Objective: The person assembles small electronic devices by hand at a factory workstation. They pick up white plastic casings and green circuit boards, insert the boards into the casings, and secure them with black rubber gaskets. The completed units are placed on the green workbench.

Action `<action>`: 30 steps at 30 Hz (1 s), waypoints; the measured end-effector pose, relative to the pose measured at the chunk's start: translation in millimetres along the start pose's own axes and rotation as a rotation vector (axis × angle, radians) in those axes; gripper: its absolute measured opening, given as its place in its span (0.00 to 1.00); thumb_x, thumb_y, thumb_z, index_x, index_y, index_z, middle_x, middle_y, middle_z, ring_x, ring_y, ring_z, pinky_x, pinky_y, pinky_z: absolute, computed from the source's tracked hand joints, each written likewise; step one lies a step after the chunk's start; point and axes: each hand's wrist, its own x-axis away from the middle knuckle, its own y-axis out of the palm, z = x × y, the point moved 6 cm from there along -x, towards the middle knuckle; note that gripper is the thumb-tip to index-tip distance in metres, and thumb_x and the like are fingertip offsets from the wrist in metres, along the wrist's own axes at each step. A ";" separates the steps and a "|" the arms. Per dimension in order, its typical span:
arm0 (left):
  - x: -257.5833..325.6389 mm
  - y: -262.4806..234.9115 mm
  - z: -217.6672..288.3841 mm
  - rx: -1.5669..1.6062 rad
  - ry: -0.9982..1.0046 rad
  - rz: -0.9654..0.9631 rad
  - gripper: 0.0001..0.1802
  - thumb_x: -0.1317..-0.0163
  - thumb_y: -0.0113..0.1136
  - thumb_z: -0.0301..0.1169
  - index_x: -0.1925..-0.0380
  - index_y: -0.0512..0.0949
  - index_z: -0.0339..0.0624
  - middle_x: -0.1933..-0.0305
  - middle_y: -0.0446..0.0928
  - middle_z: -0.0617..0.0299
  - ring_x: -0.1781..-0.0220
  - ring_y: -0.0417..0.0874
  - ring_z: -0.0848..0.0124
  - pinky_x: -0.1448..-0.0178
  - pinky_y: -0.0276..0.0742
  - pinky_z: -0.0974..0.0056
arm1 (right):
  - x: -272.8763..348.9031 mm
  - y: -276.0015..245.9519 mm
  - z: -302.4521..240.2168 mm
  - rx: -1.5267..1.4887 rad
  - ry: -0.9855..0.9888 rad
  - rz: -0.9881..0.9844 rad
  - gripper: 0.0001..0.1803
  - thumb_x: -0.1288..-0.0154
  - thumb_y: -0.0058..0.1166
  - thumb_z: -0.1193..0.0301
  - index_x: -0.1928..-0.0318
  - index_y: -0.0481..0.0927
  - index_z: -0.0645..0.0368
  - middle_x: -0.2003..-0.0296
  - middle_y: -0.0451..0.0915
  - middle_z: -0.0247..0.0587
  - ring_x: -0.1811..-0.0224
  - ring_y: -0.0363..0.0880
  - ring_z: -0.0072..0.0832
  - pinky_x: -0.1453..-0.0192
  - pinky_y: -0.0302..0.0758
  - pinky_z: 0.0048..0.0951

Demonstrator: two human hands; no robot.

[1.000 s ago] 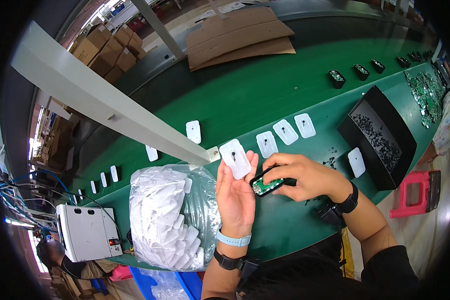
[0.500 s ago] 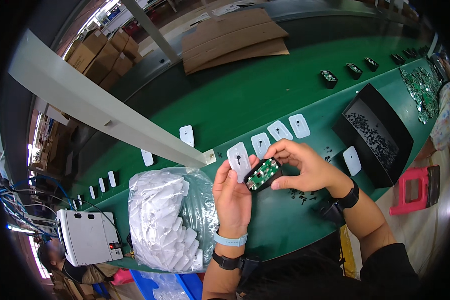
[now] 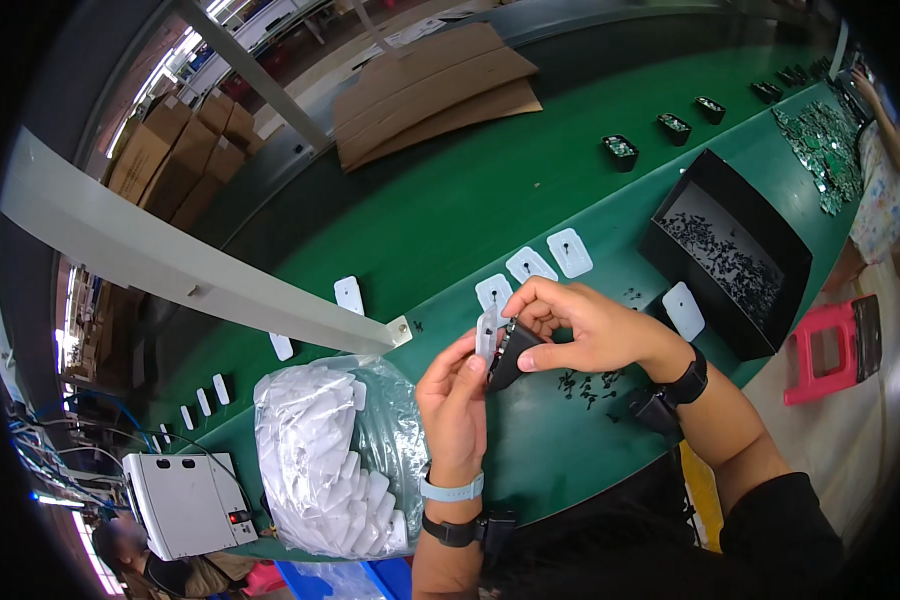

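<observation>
Between the fingers of my left hand [image 3: 455, 400] is a white translucent plastic cover [image 3: 486, 335], tipped up on edge. My right hand [image 3: 590, 330] grips a black plastic housing [image 3: 513, 355] with a circuit board in it, its open side turned toward the cover. The two parts are close together at an angle; whether they touch I cannot tell. Just beyond my hands lie several white covers [image 3: 570, 253], each with a small black piece on it. Small black parts [image 3: 588, 388] are scattered on the green table beneath my right hand.
A clear bag of white covers [image 3: 320, 460] lies left of my hands, beside a slanting metal post [image 3: 220, 270]. To the right stand a black bin [image 3: 795, 260] of small black parts and a leaning white cover [image 3: 683, 311]. Housings with boards [image 3: 620, 152] sit on the green belt, near a circuit-board pile [image 3: 820, 150].
My right hand has turned the housing so its board faces the cover. My left hand has tilted the cover on edge toward it. The whole view has shifted slightly.
</observation>
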 end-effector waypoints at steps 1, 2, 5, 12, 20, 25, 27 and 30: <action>-0.2 -0.1 0.2 -0.040 0.024 0.001 0.14 0.30 0.59 0.20 0.46 0.79 0.28 0.40 0.80 0.44 0.41 0.83 0.61 0.33 0.77 0.58 | 0.0 0.1 -0.1 -0.004 0.002 0.008 0.27 0.39 0.71 0.77 0.44 0.70 0.63 0.63 0.82 0.36 0.64 0.79 0.19 0.57 0.76 0.24; -0.5 -0.4 0.5 -0.080 0.049 0.002 0.14 0.31 0.59 0.19 0.47 0.80 0.28 0.40 0.80 0.44 0.41 0.83 0.61 0.33 0.77 0.58 | 0.2 0.9 -0.2 -0.009 0.005 0.015 0.27 0.39 0.71 0.77 0.44 0.70 0.63 0.63 0.82 0.36 0.64 0.79 0.20 0.58 0.76 0.24; -0.9 0.5 0.0 -0.174 0.104 -0.035 0.16 0.31 0.60 0.21 0.45 0.79 0.27 0.41 0.81 0.48 0.41 0.82 0.62 0.33 0.75 0.59 | -0.1 -0.9 -0.8 0.007 -0.007 0.050 0.26 0.39 0.71 0.76 0.45 0.70 0.62 0.62 0.83 0.37 0.63 0.79 0.20 0.58 0.77 0.24; 0.5 3.2 6.1 -0.269 0.175 -0.065 0.14 0.34 0.63 0.18 0.48 0.82 0.28 0.39 0.79 0.45 0.40 0.83 0.61 0.34 0.78 0.59 | 0.4 -5.2 -8.8 0.070 -0.038 0.116 0.24 0.40 0.73 0.74 0.48 0.73 0.63 0.62 0.83 0.38 0.62 0.80 0.21 0.59 0.76 0.24; 0.7 4.5 8.2 -0.364 0.236 -0.060 0.13 0.35 0.65 0.19 0.50 0.83 0.29 0.41 0.80 0.46 0.40 0.83 0.61 0.35 0.79 0.59 | -0.4 -5.5 -6.7 0.083 -0.116 0.151 0.23 0.41 0.74 0.72 0.49 0.77 0.65 0.62 0.84 0.41 0.65 0.81 0.22 0.63 0.78 0.24; -0.4 2.6 7.1 -0.385 0.294 -0.056 0.11 0.35 0.66 0.19 0.52 0.84 0.29 0.41 0.81 0.47 0.40 0.83 0.61 0.35 0.79 0.59 | 1.7 -4.6 -14.9 0.199 -0.142 0.146 0.23 0.40 0.72 0.75 0.47 0.79 0.66 0.58 0.84 0.42 0.62 0.82 0.24 0.57 0.80 0.26; 0.0 2.4 9.0 -0.450 0.355 -0.031 0.11 0.37 0.67 0.18 0.54 0.84 0.30 0.42 0.81 0.47 0.40 0.83 0.61 0.35 0.79 0.58 | 1.0 -3.2 -15.4 0.282 -0.218 0.159 0.22 0.39 0.71 0.76 0.46 0.79 0.67 0.56 0.85 0.43 0.59 0.84 0.25 0.53 0.82 0.27; 4.3 7.1 15.1 -0.616 0.510 0.037 0.11 0.40 0.69 0.18 0.56 0.86 0.32 0.44 0.82 0.48 0.41 0.83 0.58 0.37 0.80 0.57 | -0.3 0.3 -5.9 0.082 -0.182 0.224 0.23 0.37 0.69 0.78 0.43 0.78 0.66 0.47 0.84 0.47 0.48 0.84 0.29 0.44 0.82 0.31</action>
